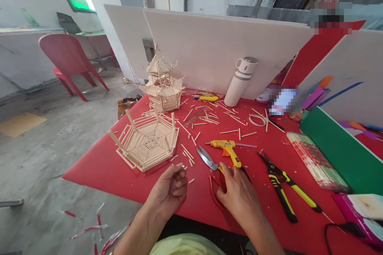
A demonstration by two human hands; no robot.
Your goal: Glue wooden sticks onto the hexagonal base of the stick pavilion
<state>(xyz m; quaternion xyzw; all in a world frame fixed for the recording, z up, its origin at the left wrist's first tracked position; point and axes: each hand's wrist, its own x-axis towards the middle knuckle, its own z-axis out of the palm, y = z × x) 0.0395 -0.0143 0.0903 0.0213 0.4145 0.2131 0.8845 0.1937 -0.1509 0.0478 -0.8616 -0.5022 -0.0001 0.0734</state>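
Observation:
My left hand (172, 189) is closed near the table's front edge, with a short piece of wooden stick (183, 166) pinched at the fingertips. Beside it, my right hand (237, 189) has its thumb and fingers around the handles of the scissors (206, 158), which lie with their blades pointing away to the left. A yellow glue gun (226, 149) lies just beyond that hand. Left of the scissors sits an eight-sided-looking stick base (151, 141) with low railings and several upright posts. Small cut stick pieces (188, 154) are scattered between the base and the scissors.
A stick pagoda model (163, 83) stands at the back left, and a white thermos (241, 81) at the back. Yellow-handled pliers (283, 185) and a pack of sticks (317, 161) lie at right on the red tabletop (101, 167). A red chair (67, 59) stands beyond.

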